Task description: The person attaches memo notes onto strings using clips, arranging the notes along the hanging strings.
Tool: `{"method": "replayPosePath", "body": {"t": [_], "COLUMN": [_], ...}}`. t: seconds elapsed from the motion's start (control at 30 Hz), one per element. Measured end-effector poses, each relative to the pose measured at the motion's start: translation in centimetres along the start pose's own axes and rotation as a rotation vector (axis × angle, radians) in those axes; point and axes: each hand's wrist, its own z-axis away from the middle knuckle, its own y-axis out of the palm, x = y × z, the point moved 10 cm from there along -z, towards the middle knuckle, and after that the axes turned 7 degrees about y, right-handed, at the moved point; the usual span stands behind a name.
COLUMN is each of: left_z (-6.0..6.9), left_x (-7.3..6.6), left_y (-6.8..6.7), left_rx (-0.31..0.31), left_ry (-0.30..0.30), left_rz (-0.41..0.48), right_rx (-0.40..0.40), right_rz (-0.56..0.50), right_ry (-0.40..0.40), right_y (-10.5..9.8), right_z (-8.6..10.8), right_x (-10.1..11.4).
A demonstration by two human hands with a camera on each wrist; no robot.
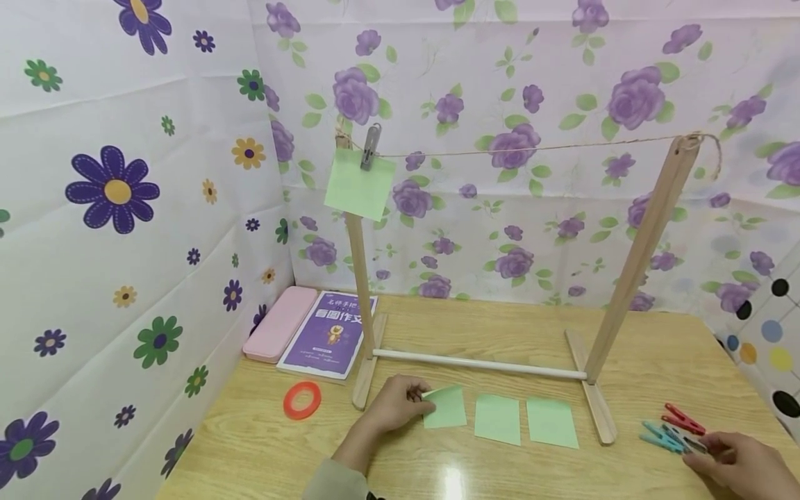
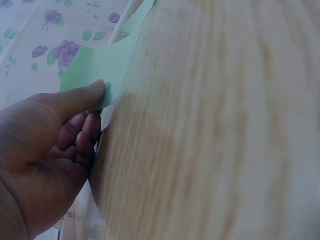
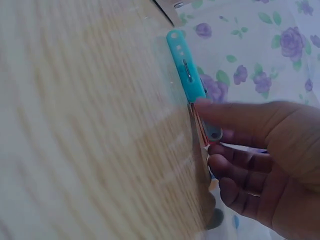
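My left hand (image 1: pixel 398 403) pinches the left edge of a green sticky note (image 1: pixel 446 407), which lifts a little there. The left wrist view has the thumb on top of that note (image 2: pixel 107 65) with the other fingers curled below. Over at the right, my right hand (image 1: pixel 744 462) holds the end of a grey clothespin (image 1: pixel 686 439) between thumb and forefinger. Beside it on the table lie a turquoise clothespin (image 1: pixel 661 437) and a red clothespin (image 1: pixel 684 419). In the right wrist view, the turquoise clothespin (image 3: pixel 186 67) extends past my thumb.
Two more green notes (image 1: pixel 497 419) (image 1: pixel 553 422) lie in a row. Behind stands a wooden frame (image 1: pixel 637 271) with a string (image 1: pixel 537 148), where a grey clothespin (image 1: pixel 371 147) holds a note (image 1: pixel 359 184). At left are a red tape ring (image 1: pixel 289 401), purple book (image 1: pixel 328 337) and pink case (image 1: pixel 281 324).
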Motion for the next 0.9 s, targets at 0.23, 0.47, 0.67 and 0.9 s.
{"method": "replayPosePath", "body": {"t": [0.23,0.47,0.67,0.9], "left_z": [0.0,-0.2,-0.4,-1.0], "left_x": [0.1,0.2,-0.3,-1.4], "left_y": [0.1,0.0,-0.4,-1.7], "left_rx": [0.020,0.002,-0.062,-0.184], "left_ry": [-0.006,-0.033,-0.070,-0.111], "left_rz": [0.005,0.045,0.136,0.292], "right_rx": [-0.158,-0.349,-0.326,-0.328], "right_rz": [-0.214,-0.427,-0.555,-0.617], "right_ry": [0.105,0.098,0.094,-0.054], "right_y": [-1.2,-3.8,-4.4,-5.3], "right_z": [1.0,2.2,2.3,2.9], "right_x": [-0.2,1.1,1.9,5.5]}}
